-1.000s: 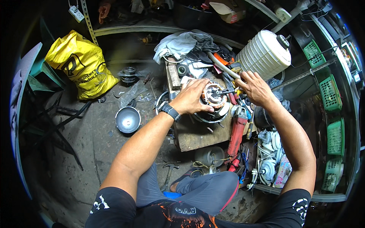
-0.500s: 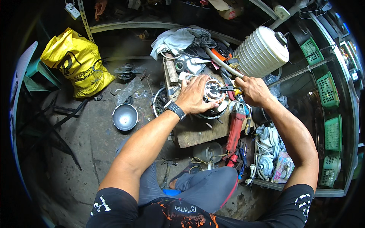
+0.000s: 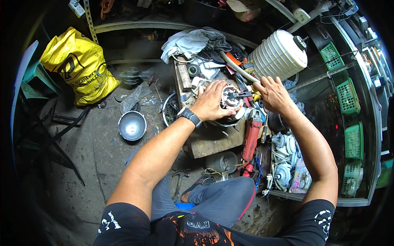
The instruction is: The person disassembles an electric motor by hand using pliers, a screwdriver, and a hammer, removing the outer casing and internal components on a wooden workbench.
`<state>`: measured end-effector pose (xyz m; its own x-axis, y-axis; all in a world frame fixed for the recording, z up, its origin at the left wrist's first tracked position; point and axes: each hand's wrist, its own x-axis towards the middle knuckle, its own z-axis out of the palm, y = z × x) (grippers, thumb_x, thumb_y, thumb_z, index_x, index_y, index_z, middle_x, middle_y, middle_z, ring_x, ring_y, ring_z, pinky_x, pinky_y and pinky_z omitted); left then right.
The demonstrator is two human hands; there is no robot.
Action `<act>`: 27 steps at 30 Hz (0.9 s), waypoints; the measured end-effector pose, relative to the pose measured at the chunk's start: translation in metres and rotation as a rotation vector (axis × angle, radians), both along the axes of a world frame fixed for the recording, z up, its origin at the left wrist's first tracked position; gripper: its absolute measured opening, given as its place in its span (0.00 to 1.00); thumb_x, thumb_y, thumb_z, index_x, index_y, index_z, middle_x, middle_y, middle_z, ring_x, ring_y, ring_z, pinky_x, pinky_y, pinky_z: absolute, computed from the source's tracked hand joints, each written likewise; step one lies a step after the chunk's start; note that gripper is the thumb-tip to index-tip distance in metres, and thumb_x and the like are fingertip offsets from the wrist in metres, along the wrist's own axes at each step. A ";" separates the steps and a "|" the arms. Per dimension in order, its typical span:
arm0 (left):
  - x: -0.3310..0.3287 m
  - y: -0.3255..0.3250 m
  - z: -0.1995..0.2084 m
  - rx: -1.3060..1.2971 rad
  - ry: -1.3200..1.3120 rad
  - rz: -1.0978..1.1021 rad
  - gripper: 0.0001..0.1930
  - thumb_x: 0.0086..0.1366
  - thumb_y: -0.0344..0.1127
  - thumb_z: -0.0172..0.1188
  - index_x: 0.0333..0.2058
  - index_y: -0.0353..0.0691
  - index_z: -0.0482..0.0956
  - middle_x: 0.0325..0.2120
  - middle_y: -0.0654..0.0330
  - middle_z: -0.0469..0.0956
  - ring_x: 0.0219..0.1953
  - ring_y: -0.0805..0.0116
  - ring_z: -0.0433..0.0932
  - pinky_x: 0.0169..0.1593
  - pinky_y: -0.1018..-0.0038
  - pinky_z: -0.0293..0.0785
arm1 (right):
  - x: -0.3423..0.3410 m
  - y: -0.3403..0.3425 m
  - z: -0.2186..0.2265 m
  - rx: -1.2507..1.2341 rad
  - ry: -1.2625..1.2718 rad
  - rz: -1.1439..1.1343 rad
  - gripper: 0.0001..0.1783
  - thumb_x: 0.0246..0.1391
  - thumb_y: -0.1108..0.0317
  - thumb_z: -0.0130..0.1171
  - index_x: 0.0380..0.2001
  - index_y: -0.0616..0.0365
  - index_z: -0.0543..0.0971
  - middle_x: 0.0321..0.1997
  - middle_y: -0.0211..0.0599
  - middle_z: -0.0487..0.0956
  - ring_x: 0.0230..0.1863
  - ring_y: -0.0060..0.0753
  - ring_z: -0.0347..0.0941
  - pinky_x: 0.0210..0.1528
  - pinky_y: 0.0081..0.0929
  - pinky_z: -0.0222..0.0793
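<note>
A round electric motor [image 3: 230, 98] with copper windings rests on a worn wooden board [image 3: 213, 139]. My left hand [image 3: 211, 102], with a black wrist band, lies flat over the motor's left side and steadies it. My right hand [image 3: 273, 93] grips a tool with a yellow handle [image 3: 256, 96]; its dark shaft reaches left into the top of the motor. The tool's tip is partly hidden by the motor housing.
A red angle grinder [image 3: 251, 141] lies right of the board. A white ribbed container [image 3: 279, 55] stands behind my right hand. A yellow bag [image 3: 76, 65], a metal bowl [image 3: 132, 126], a hammer [image 3: 179, 182] and green baskets [image 3: 349, 94] surround me. Motor parts [image 3: 285, 158] sit on the right.
My right hand moved down from a raised position and brought the tool's shaft onto the motor's top. My left hand stays on the motor. The view shifted slightly.
</note>
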<state>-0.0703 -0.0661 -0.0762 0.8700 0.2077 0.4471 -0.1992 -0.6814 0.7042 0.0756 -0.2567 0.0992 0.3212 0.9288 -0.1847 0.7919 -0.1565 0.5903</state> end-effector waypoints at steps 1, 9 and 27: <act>0.000 0.001 -0.001 0.001 0.004 0.001 0.60 0.47 0.67 0.78 0.69 0.35 0.61 0.66 0.45 0.68 0.71 0.47 0.65 0.71 0.46 0.52 | -0.002 0.002 0.003 -0.024 -0.022 -0.032 0.21 0.58 0.68 0.56 0.56 0.47 0.75 0.47 0.37 0.73 0.53 0.36 0.71 0.52 0.38 0.62; -0.003 0.002 0.006 -0.037 0.046 -0.025 0.60 0.46 0.66 0.79 0.69 0.34 0.61 0.67 0.43 0.67 0.72 0.46 0.62 0.71 0.45 0.53 | -0.014 -0.027 -0.003 0.129 0.162 -0.154 0.22 0.59 0.72 0.53 0.57 0.49 0.74 0.51 0.41 0.74 0.56 0.44 0.71 0.51 0.41 0.66; -0.005 0.005 0.004 -0.020 0.070 -0.037 0.62 0.49 0.69 0.77 0.72 0.37 0.58 0.70 0.43 0.65 0.73 0.44 0.62 0.71 0.42 0.53 | -0.006 -0.014 -0.001 0.100 0.076 -0.096 0.19 0.65 0.65 0.52 0.58 0.47 0.77 0.56 0.39 0.75 0.60 0.41 0.72 0.55 0.40 0.70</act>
<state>-0.0749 -0.0614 -0.0720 0.9064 0.1827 0.3810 -0.1739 -0.6605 0.7304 0.0699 -0.2705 0.0984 0.3983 0.9093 -0.1204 0.8124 -0.2888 0.5066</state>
